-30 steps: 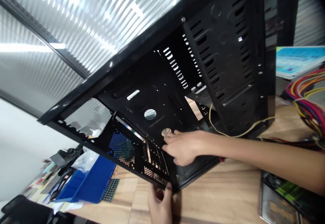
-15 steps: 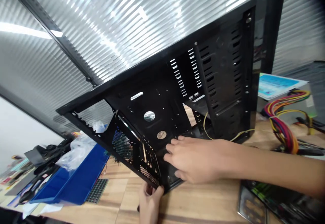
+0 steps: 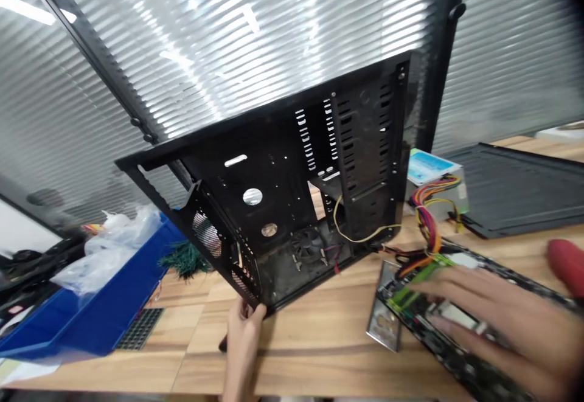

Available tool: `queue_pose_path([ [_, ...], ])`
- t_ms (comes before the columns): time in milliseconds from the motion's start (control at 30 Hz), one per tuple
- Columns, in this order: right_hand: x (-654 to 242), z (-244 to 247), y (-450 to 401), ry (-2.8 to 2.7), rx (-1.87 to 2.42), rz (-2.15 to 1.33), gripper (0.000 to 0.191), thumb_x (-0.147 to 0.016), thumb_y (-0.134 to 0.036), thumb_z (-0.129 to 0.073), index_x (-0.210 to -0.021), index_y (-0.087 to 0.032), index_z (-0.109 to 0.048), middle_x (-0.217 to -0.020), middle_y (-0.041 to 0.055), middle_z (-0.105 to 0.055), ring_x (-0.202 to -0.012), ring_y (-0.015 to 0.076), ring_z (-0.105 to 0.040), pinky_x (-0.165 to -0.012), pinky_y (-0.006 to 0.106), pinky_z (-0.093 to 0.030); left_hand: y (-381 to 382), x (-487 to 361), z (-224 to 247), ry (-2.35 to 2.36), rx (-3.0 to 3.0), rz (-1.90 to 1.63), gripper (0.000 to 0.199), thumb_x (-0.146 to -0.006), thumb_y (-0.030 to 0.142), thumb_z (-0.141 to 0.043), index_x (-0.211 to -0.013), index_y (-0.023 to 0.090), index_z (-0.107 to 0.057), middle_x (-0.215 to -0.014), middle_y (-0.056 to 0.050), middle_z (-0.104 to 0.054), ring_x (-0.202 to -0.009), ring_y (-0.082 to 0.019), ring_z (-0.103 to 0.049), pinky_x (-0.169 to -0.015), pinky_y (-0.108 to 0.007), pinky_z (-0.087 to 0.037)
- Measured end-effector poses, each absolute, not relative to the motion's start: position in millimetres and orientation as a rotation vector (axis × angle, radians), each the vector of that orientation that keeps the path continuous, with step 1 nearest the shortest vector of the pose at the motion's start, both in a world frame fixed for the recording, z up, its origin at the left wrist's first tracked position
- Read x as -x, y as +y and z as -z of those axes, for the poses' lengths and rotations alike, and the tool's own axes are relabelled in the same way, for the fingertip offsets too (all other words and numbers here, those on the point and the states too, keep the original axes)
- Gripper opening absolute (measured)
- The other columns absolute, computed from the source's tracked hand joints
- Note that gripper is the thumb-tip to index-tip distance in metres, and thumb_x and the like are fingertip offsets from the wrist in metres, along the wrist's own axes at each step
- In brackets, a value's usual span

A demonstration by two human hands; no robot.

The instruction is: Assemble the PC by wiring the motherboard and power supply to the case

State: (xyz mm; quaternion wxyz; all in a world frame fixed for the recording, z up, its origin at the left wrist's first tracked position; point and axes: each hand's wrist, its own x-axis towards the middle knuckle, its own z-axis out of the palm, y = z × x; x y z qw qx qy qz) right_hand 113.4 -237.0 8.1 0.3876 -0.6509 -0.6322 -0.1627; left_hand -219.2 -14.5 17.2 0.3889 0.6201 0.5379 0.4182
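A black computer case [image 3: 283, 192] stands tilted on the wooden table, its open side facing me. My left hand [image 3: 246, 323] grips its lower front corner, thumb on the edge; a small dark object shows beside the wrist. Inside the case bottom lies a fan [image 3: 308, 245], near a loose yellow wire [image 3: 360, 239]. At the right, my right hand [image 3: 506, 323], blurred, reaches over a motherboard [image 3: 438, 344] with fingers stretched out and apart. Whether the fingers touch the board I cannot tell. A metal plate [image 3: 383, 323], maybe a drive, lies against the board's left edge.
Behind the board sits a power supply [image 3: 449, 192] with bundled coloured cables [image 3: 426, 222]. A black panel [image 3: 520, 189] lies at the far right, a red object [image 3: 566, 265] nearer. On the left stands a blue bin [image 3: 104, 304] holding plastic bags, beside a dark grid piece [image 3: 141, 328].
My right hand has left the inside of the case and moved right, over the motherboard. The fan in the case now shows. My left hand keeps its grip on the corner; the view has shifted right.
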Motion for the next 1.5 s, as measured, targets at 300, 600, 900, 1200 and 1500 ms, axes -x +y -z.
queue_pose_path([
  [300, -142, 31, -301, -1.211, 1.798, 0.535, 0.028, -0.105, -0.046, -0.056, -0.118, -0.025, -0.069, -0.115, 0.0096, -0.070, -0.109, 0.0300, -0.067, -0.100, 0.049, -0.049, -7, 219, -17, 1.333, -1.669, -1.075, 0.028, -0.062, 0.040, -0.067, -0.081, 0.019, -0.065, -0.073, -0.001, -0.063, -0.069, -0.019, -0.050, -0.064, -0.030, -0.039],
  [600, -136, 62, -300, -1.104, 1.698, 0.840, 0.015, -0.102, -0.029, -0.060, -0.113, -0.021, -0.068, -0.113, 0.0097, -0.069, -0.106, 0.0285, -0.065, -0.099, 0.049, -0.049, -13, 217, -23, 1.302, -1.702, -1.092, 0.031, -0.061, 0.041, -0.068, -0.082, 0.018, -0.068, -0.068, -0.002, -0.064, -0.069, -0.023, -0.052, -0.065, -0.032, -0.040],
  [900, -133, 69, -298, -1.116, 1.707, 0.923, 0.014, -0.099, -0.023, -0.062, -0.111, -0.021, -0.069, -0.113, 0.0108, -0.070, -0.109, 0.0320, -0.065, -0.099, 0.053, -0.050, -10, 220, -17, 1.411, -1.808, -1.056, 0.032, -0.063, 0.049, -0.064, -0.079, 0.022, -0.065, -0.067, -0.002, -0.064, -0.067, -0.024, -0.054, -0.064, -0.033, -0.040],
  [1200, -130, 76, -303, -1.176, 1.702, 0.920, 0.030, -0.098, -0.020, -0.058, -0.127, -0.021, -0.068, -0.127, 0.0132, -0.069, -0.123, 0.0352, -0.063, -0.107, 0.059, -0.050, -7, 221, -15, 1.480, -1.876, -1.044, 0.024, -0.065, 0.047, -0.063, -0.065, 0.025, -0.052, -0.054, 0.004, -0.044, -0.057, -0.018, -0.043, -0.057, -0.031, -0.032],
  [1500, -134, 84, -299, -1.165, 1.673, 1.022, 0.034, -0.097, -0.017, -0.054, -0.127, -0.020, -0.069, -0.126, 0.0131, -0.071, -0.125, 0.0360, -0.064, -0.106, 0.060, -0.051, -11, 218, -20, 1.492, -1.876, -1.057, 0.025, -0.062, 0.048, -0.062, -0.067, 0.025, -0.055, -0.054, 0.004, -0.046, -0.057, -0.019, -0.044, -0.056, -0.031, -0.032],
])
